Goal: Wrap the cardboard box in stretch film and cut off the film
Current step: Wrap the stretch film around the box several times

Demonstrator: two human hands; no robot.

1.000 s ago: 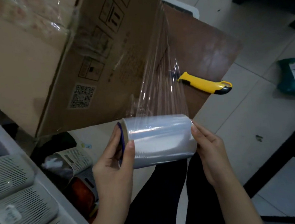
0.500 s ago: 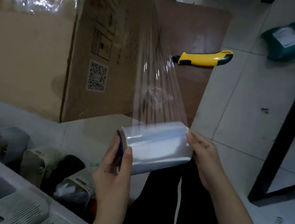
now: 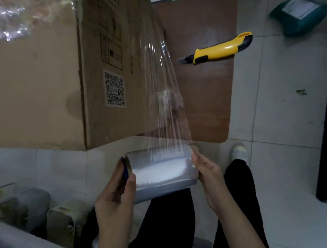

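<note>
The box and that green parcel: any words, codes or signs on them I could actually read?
No word reads clearly.
Box: a QR code, not decodable here.
Box, above it: framed handling symbols, too blurred.
Green parcel: white label, print too small.
Knife: no text visible.

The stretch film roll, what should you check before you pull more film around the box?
1. Left hand on one end of the stretch film roll: ok.
2. Right hand on the other end: ok.
3. Film sheet runs from the roll up to the cardboard box: ok.
4. Film smooth, without bunching: not ok, a crumpled patch shows mid-sheet.
5. Yellow utility knife on the brown board, clear of the film: ok.
6. Film stuck firmly to the box: cannot tell.
</note>
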